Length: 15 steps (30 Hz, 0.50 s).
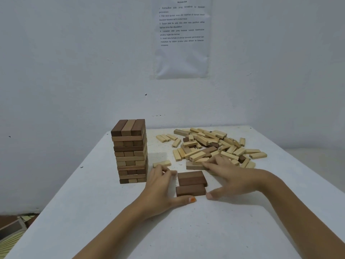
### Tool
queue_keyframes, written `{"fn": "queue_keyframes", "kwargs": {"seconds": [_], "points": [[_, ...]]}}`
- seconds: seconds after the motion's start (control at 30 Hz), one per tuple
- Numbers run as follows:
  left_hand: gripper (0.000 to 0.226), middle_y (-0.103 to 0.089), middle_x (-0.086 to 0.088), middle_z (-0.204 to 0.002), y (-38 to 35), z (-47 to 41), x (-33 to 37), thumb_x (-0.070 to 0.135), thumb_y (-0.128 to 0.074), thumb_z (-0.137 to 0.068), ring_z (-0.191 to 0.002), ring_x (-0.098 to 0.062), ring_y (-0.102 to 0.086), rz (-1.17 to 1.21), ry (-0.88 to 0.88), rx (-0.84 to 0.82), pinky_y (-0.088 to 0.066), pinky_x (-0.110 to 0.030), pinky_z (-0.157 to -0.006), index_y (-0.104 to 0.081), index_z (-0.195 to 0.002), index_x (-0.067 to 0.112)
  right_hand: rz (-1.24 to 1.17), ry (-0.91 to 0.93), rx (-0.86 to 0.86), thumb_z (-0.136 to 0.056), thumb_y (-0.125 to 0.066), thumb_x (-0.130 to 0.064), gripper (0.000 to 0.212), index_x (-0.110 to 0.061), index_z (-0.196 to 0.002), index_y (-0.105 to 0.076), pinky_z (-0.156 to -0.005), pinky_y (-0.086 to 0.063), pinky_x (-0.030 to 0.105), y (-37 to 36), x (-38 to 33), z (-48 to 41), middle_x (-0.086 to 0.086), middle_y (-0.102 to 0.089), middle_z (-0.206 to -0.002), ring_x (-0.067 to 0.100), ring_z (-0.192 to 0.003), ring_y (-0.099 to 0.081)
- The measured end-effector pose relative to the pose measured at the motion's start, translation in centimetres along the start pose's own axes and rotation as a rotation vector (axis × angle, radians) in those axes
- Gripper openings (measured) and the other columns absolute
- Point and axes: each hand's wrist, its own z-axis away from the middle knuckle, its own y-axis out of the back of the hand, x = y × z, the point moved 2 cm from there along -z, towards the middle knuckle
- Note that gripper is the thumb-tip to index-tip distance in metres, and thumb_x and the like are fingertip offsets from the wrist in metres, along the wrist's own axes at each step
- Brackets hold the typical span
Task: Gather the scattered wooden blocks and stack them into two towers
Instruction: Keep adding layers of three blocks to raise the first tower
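Just right of the tall tower, the left hand and the right hand are resting apart, gripping nothing, one at each end of the dark blocks, maybe nudging them straight for tower two, with the loose pile lying farther right.

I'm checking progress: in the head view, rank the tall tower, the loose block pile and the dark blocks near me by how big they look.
1. Loose block pile, widest spread.
2. Tall tower.
3. Dark blocks, smallest despite being nearest the camera.
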Motion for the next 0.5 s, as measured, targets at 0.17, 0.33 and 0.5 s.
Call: {"fn": "queue_keyframes", "kwargs": {"seconds": [0.17,0.33,0.5], "points": [[0.078,-0.009,0.004,-0.151,-1.1,0.5,0.4,0.069,-0.032,-0.087,-0.14,-0.009,0.001,-0.229,0.029,-0.107,-0.009,-0.032,-0.104,-0.014,-0.148,0.024,0.241,-0.155,-0.132,-0.096,-0.029,-0.063,0.089,-0.014,-0.15,0.023,-0.118,0.016,0.047,-1.9,-0.3,-0.1,0.003,0.036,-0.154,0.023,-0.138,0.039],[0.081,0.022,0.0,-0.157,-1.5,0.8,0.6,0.063,-0.016,-0.094,-0.141,-0.009,0.027,-0.297,0.053,-0.251,0.013,-0.031,-0.114,0.017,-0.149,0.013,0.283,-0.151,-0.188,-0.102,-0.012,-0.051,0.071,-0.011,-0.148,0.025,-0.114,0.021,0.052,-2.8,-2.0,0.0,0.003,0.042,-0.149,0.02,-0.135,0.043],[0.08,0.026,-0.005,-0.155,-1.6,0.8,1.1,0.059,-0.013,-0.095,-0.141,-0.011,0.028,-0.273,0.098,-0.257,0.015,-0.029,-0.114,0.021,-0.147,0.009,0.311,-0.165,-0.183,-0.103,-0.009,-0.042,0.066,-0.004,-0.146,0.025,-0.114,0.021,0.054,-3.1,-3.2,0.2,0.007,0.041,-0.15,0.022,-0.136,0.041]]}}
